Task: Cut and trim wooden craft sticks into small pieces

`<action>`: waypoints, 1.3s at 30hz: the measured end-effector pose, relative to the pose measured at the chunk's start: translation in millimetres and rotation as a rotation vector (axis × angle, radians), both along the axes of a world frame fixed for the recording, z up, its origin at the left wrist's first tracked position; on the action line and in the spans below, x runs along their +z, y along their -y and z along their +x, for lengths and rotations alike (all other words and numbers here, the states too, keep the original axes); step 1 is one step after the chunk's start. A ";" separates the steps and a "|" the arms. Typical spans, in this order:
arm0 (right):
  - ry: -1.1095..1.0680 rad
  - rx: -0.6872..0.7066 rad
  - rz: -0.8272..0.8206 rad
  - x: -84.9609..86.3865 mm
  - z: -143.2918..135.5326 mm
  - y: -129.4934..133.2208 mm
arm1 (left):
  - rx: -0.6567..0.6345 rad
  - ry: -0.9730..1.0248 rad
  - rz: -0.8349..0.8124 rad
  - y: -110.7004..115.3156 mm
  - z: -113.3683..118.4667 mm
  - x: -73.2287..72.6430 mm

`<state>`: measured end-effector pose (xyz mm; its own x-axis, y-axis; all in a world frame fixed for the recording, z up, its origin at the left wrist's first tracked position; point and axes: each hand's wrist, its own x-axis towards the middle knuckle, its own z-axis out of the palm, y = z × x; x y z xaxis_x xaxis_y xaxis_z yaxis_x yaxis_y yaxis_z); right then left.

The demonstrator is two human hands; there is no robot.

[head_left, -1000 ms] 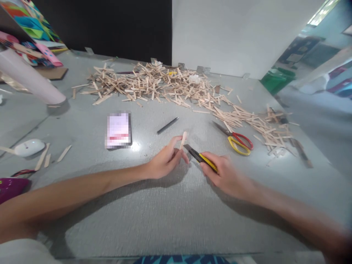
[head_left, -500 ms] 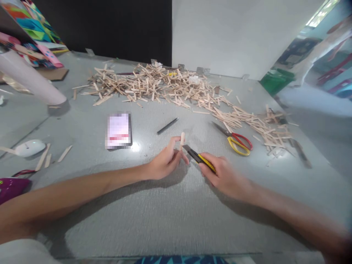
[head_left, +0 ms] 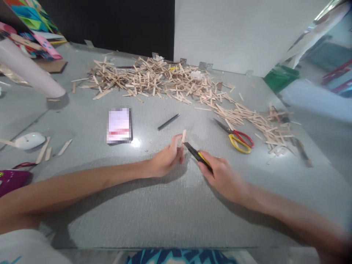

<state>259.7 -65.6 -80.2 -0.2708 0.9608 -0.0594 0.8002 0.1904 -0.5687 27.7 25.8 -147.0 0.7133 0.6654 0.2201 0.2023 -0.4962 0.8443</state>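
Near the middle of the grey table, my left hand [head_left: 167, 157] pinches a short wooden stick [head_left: 184, 136] that points upward. My right hand [head_left: 221, 176] is wrapped round a black and yellow utility knife [head_left: 198, 155]. The knife's blade is at the lower part of the stick; whether it touches cannot be told. A dark pen [head_left: 168, 122] lies just beyond my left hand. Scissors [head_left: 233, 136] with red and yellow handles lie beyond my right hand, blades apart from both hands.
A long pile of wooden sticks [head_left: 148, 80] spreads along the back and right. A phone-like object [head_left: 119, 125] lies left of the pen. At the left are a white mouse [head_left: 30, 140], loose sticks and a pale tube [head_left: 33, 69]. A green bin [head_left: 282, 78] stands beyond the table.
The view has shifted slightly. The fingers of my left hand have curled in closer beneath the stick, and the knife has tilted a little in my right hand.
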 end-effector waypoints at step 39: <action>-0.042 0.121 -0.153 47.7 27.1 -23.7 | -0.098 -0.059 -0.009 -4.0 -1.2 5.2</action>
<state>286.8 -42.0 -32.5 -0.3889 0.9017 -0.1889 0.7521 0.1923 -0.6304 26.5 29.9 -141.8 0.7864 0.5938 0.1701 0.2027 -0.5082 0.8370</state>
